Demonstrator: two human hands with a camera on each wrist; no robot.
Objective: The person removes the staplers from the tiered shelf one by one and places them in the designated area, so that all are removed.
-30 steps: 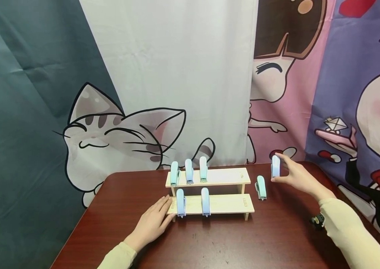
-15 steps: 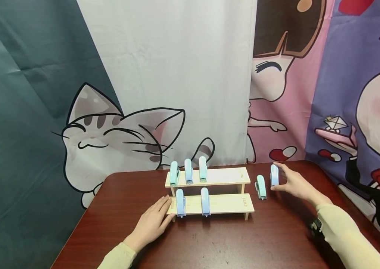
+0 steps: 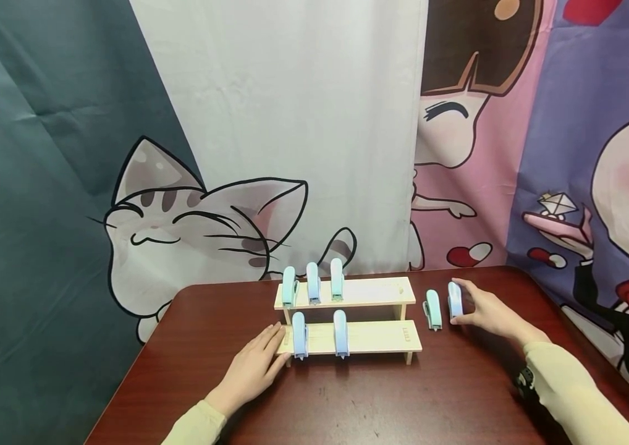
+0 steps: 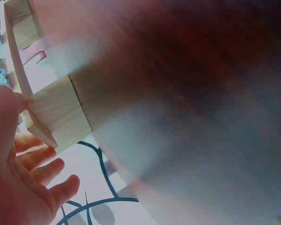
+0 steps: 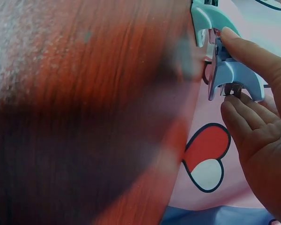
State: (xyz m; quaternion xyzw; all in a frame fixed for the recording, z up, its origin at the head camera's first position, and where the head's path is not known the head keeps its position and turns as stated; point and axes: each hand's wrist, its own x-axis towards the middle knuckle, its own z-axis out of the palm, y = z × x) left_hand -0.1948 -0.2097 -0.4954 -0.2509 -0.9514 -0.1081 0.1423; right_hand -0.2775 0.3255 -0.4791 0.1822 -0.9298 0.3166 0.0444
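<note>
My right hand [image 3: 489, 314] pinches a blue stapler [image 3: 455, 301] between thumb and fingers, at the table's right side. In the right wrist view this blue stapler [image 5: 234, 75] is seen from its end, fingertips at its ends. Just left of it, a mint-green stapler [image 3: 433, 310] stands on the table. My left hand [image 3: 253, 364] rests against the left end of a two-tier wooden rack [image 3: 378, 337], its fingers fairly straight. On the upper tier sit a mint stapler [image 3: 289, 287], a blue stapler [image 3: 312, 283] and another mint stapler [image 3: 337, 279]. Two blue staplers [image 3: 299, 335] are on the lower tier.
The dark red-brown table [image 3: 370, 402] runs back to a printed cloth backdrop [image 3: 287, 136] with cartoon figures. Both rack tiers show bare wood on their right halves. A dark watch-like device [image 3: 524, 380] sits at the right wrist.
My right hand has lowered the blue stapler down beside the mint one on the table. The left hand and the rack have stayed put.
</note>
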